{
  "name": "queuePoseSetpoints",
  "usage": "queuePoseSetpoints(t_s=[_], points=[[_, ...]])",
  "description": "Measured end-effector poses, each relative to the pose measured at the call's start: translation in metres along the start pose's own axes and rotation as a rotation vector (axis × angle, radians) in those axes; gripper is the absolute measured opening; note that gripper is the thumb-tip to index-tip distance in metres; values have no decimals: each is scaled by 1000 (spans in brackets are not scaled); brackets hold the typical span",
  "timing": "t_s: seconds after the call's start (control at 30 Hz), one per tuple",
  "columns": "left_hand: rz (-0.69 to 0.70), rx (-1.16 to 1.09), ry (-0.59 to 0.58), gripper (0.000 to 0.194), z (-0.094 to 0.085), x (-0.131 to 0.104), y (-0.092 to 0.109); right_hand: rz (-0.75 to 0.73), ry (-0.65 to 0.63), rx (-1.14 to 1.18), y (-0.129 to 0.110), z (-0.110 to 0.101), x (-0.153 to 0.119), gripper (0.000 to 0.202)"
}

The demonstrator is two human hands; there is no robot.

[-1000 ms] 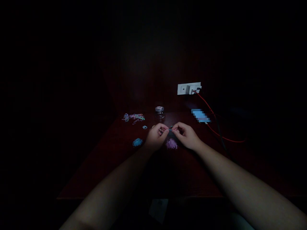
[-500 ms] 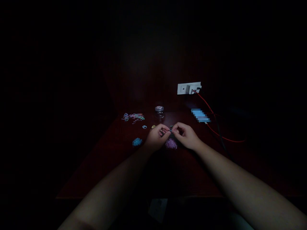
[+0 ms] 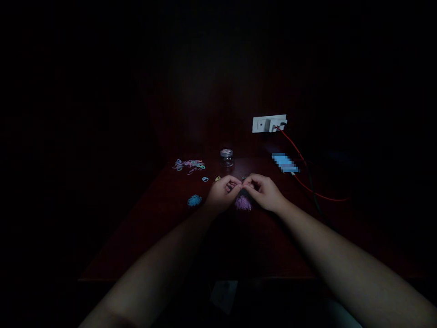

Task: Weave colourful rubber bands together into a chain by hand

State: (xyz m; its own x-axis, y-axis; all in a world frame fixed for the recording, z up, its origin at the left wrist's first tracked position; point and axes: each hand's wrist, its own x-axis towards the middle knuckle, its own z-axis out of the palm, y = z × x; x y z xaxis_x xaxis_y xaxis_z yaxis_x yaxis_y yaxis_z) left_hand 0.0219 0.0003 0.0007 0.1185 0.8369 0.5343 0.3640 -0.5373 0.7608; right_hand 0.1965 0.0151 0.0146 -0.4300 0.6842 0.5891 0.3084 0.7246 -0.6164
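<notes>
Above the dark red table, my left hand and my right hand meet fingertip to fingertip, each in a pinch. What lies between the fingertips is too small and hidden to make out. Just below them sits a pile of purple bands. A pile of blue bands is left of my left hand. Beyond that hand are a small light blue band and a yellow band, partly covered. A bit of green shows behind my right fingers.
A clear lidded jar stands at the back. Mixed coloured bands lie at the back left. At the right are a pixelated blue phone-like object, a red cable and a wall socket with a plug.
The fingertips of both hands have drawn together, and the bluish bit seen between them earlier no longer shows. The whole view has shifted slightly.
</notes>
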Motion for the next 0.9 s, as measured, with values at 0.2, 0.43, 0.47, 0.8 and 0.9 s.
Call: queuePoseSetpoints(t_s=[0.2, 0.43, 0.47, 0.8, 0.9], points=[[-7, 4, 0, 13, 0, 0, -2, -1, 19, 1, 4, 0, -1, 12], [-2, 2, 15, 15, -1, 1, -4, 10, 26, -6, 5, 0, -1, 12], [0, 2, 16, 15, -1, 1, -5, 11, 25, -8, 5, 0, -1, 12], [12, 27, 22, 15, -2, 0, -9, 26, 4, -40, 1, -1, 0, 11], [17, 50, 21, 15, -3, 1, -11, 23, 6, -39, 1, -1, 0, 11]])
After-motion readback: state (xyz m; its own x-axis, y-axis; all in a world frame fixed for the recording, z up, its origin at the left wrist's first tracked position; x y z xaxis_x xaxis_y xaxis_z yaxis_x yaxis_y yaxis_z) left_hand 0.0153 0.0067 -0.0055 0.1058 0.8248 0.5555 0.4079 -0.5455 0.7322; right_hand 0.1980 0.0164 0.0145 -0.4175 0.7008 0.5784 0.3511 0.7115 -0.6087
